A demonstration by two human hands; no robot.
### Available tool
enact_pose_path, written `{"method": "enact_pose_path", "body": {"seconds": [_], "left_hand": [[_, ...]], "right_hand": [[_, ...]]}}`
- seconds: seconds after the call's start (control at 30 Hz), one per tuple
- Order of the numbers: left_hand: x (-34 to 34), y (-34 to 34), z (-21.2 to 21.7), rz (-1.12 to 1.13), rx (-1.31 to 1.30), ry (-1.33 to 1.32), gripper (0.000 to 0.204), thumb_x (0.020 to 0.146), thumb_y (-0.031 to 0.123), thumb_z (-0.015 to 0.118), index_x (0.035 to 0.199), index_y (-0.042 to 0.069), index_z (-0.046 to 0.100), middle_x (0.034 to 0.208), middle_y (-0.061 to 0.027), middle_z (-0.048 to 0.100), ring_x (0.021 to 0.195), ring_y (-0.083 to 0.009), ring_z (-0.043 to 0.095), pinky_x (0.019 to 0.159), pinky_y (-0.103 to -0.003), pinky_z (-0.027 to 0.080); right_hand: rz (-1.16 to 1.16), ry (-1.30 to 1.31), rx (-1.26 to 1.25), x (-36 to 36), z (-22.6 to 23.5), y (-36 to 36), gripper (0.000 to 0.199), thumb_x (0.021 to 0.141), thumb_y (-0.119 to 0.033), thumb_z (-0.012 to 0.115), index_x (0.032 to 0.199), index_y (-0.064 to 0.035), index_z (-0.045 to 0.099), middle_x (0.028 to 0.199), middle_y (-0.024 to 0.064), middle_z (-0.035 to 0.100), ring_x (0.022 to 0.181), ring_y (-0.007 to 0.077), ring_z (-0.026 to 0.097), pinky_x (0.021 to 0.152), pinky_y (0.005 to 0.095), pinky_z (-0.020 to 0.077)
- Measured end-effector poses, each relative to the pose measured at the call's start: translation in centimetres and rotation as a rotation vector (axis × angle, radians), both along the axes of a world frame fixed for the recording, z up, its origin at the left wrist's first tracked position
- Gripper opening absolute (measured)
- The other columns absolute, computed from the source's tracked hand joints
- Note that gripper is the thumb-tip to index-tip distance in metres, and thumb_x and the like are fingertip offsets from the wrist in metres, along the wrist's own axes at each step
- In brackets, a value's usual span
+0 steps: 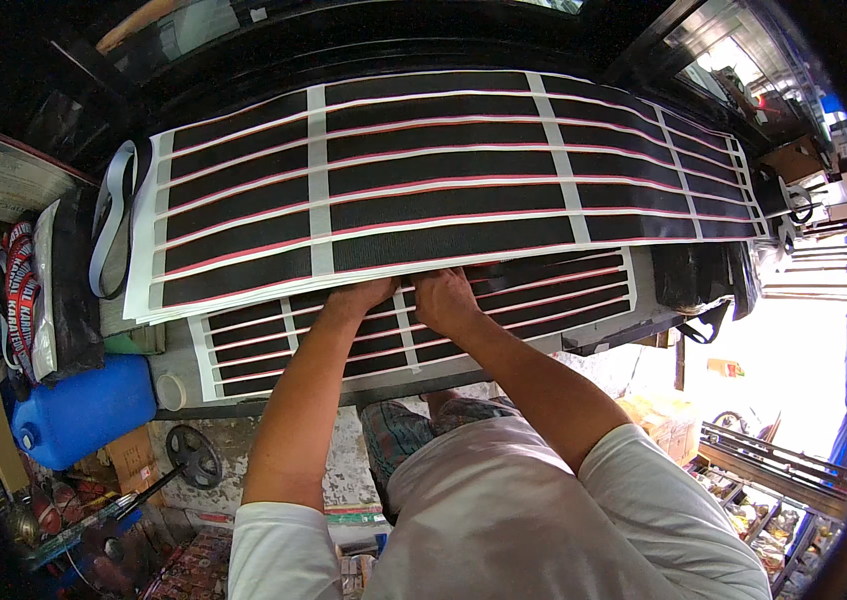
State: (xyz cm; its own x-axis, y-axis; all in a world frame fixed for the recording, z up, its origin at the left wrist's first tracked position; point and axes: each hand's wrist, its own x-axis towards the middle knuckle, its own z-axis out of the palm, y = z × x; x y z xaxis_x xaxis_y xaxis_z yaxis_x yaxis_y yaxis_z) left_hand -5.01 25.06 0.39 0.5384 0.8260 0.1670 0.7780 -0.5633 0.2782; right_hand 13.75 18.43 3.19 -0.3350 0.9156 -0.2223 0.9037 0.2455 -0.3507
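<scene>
A stack of large white sheets point(141, 265) carries wide black fabric strips point(443, 173) with white and red lines between them. Grey bands of tape point(319, 180) run across the strips. Below the stack's near edge lies a second sheet with black strips point(338, 335), flat on the table. Between the two layers, my left hand point(370, 292) reaches under the upper stack's edge, its fingers hidden. Close beside it on the right, my right hand point(441, 296) has its fingers curled at the same edge; what they grip is hidden.
A grey table point(175, 345) bears the sheets. At the left are a looped pale band point(113, 220), a blue plastic jug point(88, 410), a round lid point(171, 392) and a red printed strap point(21, 290). A black wrapped bundle point(693, 275) sits at the right end.
</scene>
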Motion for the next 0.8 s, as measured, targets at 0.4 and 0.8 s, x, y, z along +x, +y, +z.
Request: {"method": "enact_pose_path", "body": {"seconds": [0.4, 0.8], "left_hand": [[-2.5, -4.8, 1.9, 0.123, -0.115, 0.025, 0.049, 0.102, 0.038, 0.072, 0.142, 0.01, 0.068, 0.144, -0.0227, 0.065, 0.133, -0.044, 0.064, 0.111, -0.057, 0.053], [-0.6, -5.7, 2.1, 0.084, -0.319, 0.159, 0.044, 0.112, 0.027, 0.052, 0.15, 0.008, 0.062, 0.147, -0.0184, 0.065, 0.142, -0.0378, 0.057, 0.12, -0.066, 0.039]], "right_hand": [[-0.062, 0.033, 0.059, -0.1, -0.5, -0.5, 0.062, 0.088, -0.014, 0.067, 0.149, -0.0054, 0.062, 0.147, 0.0242, 0.064, 0.143, 0.0408, 0.057, 0.128, 0.0661, 0.0307], [-0.04, 0.036, -0.075, 0.3, 0.8, 0.1, 0.07, 0.089, -0.016, 0.066, 0.157, -0.0051, 0.053, 0.159, 0.0235, 0.055, 0.15, 0.039, 0.052, 0.127, 0.0726, 0.0258]]}}
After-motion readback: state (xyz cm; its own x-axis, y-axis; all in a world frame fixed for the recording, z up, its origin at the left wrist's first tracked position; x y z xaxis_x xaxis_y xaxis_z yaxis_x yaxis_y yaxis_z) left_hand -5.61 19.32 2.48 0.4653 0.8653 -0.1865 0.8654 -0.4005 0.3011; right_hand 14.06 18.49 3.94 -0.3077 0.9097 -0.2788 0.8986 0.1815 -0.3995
